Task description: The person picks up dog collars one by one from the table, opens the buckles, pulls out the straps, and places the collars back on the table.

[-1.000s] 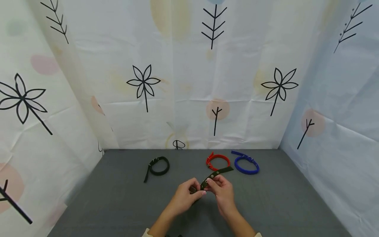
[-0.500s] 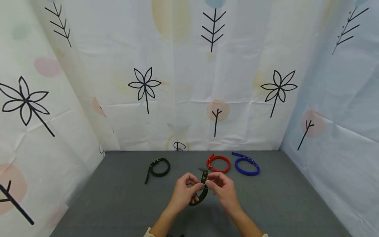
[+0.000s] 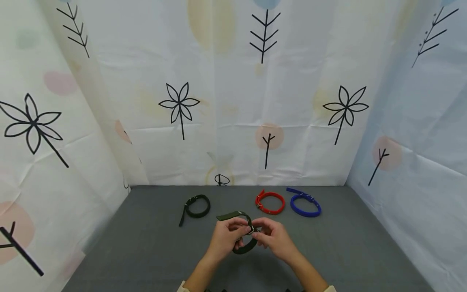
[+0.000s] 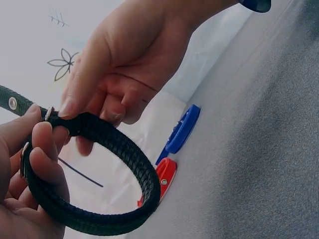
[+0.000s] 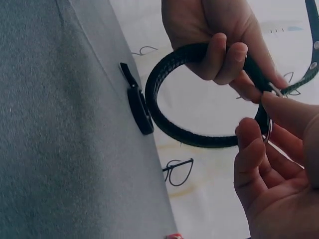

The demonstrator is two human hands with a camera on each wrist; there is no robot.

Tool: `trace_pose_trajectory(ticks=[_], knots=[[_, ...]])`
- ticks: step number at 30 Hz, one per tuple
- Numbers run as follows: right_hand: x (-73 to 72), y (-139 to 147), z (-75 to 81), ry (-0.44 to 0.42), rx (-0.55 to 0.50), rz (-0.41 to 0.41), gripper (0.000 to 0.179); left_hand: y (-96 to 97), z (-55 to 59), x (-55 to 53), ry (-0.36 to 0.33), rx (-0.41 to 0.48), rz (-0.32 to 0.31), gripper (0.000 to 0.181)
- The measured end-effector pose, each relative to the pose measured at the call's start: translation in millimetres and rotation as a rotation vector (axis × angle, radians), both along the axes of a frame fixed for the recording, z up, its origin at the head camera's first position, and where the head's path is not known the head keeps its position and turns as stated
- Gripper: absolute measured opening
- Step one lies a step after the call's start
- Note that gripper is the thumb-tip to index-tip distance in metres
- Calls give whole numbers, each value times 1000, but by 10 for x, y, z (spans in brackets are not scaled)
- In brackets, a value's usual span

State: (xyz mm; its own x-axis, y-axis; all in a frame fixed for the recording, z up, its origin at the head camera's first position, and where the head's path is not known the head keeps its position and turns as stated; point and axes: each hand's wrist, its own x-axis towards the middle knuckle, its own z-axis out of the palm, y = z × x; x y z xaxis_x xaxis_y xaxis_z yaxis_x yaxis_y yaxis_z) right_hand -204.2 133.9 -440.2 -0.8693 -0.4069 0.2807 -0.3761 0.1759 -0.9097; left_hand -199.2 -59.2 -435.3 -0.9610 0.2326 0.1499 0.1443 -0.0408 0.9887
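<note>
A dark green collar (image 3: 245, 249) with metal eyelets is bent into a ring between both hands. My left hand (image 3: 225, 239) grips the ring near the buckle, its fingers curled round the band. Thumb and fingers of my right hand (image 3: 274, 238) pinch the band right at the metal buckle (image 3: 251, 230). The strap's free end (image 3: 228, 216) runs out past the buckle and points to the upper left over my left hand. In the left wrist view the ring's padded inner side (image 4: 142, 164) shows. A metal D-shaped ring (image 4: 23, 159) sits beside my left fingers.
On the grey table (image 3: 146, 251) behind the hands lie three buckled collars: a dark green one (image 3: 198, 214) at the left, a red one (image 3: 270, 211) and a blue one (image 3: 306, 213) at the right. A patterned white cloth (image 3: 233, 154) encloses the back and sides.
The strap's free end has swung from the right over to the upper left. The collar has turned into a ring below the hands, and its end now comes through the buckle.
</note>
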Motion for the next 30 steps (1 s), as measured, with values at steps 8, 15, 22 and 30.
trace_pose_trajectory(ticks=[8, 15, 22, 30], knots=[[-112, 81, -165, 43, -6, 98, 32, -12, -158, -98, 37, 2, -5, 18], [-116, 154, -260, 17, -87, 167, 29, -21, -165, -105, 16, -38, -17, 16], [-128, 153, -345, 10, -125, 99, 20, -48, -189, -151, 142, -48, -14, 16], [-92, 106, -412, -88, -168, 20, 23, -63, -198, -175, 115, -28, 17, 15]])
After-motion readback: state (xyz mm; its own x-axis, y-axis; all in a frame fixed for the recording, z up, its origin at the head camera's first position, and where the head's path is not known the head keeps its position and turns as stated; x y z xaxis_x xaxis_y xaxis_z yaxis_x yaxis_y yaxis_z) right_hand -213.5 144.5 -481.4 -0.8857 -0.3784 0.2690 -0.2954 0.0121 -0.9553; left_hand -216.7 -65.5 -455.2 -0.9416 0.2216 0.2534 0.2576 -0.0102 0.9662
